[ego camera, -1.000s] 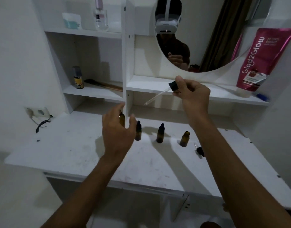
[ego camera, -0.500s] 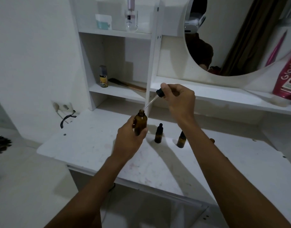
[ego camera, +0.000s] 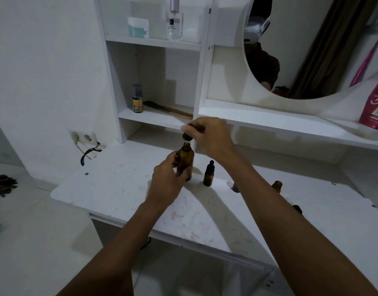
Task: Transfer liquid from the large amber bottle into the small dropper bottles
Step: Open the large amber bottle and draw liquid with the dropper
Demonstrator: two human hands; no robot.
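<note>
white vanity desk (ego camera: 124, 195), shelves (ego camera: 154, 42), round mirror (ego camera: 312, 50), white wall (ego camera: 45, 60).

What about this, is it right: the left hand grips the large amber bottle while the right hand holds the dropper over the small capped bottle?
No. The head view shows the right hand holding the dropper over the large bottle, at its own mouth; the small capped bottle stands apart beside it. The left hand does grip the large bottle.

Head cam, fwd-down, near desk (ego camera: 119, 189)
</note>
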